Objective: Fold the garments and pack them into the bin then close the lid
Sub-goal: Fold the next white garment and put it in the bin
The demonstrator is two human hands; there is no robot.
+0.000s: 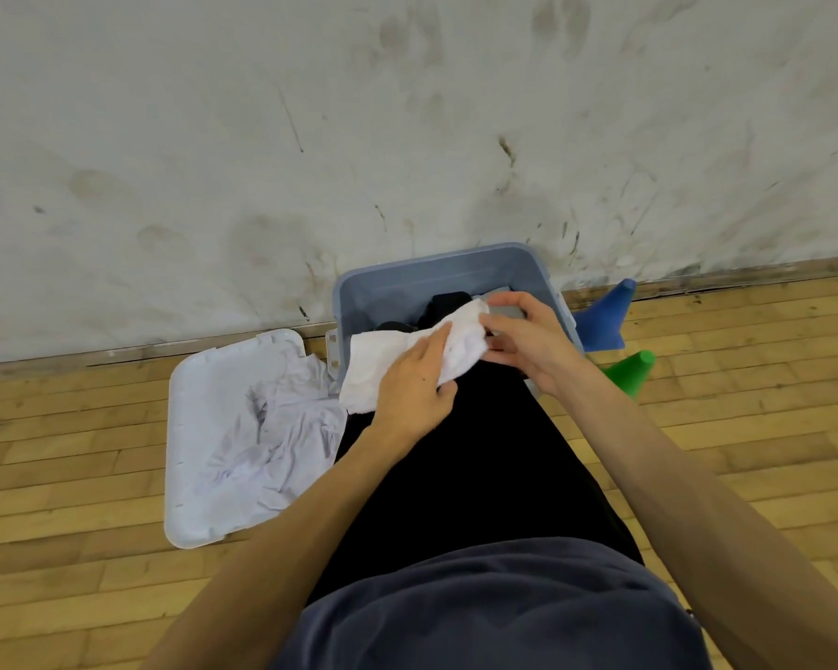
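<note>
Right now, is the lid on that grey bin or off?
Off. The white lid lies flat on the wooden floor left of the open bin, with a crumpled white garment on it.

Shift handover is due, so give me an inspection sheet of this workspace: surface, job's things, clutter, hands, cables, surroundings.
Surface: wooden floor, planks worn.
Job's things: grey bin open against the wall, dark garments inside; white lid lying on the floor left of it, with a crumpled pale garment on it; white garment held over the bin's near edge.
Clutter: blue cone and green cone, both right of the bin.
Hands: left hand and right hand both grip the white garment.
Cables: nothing seen.
Surroundings: scuffed, stained wall.
</note>
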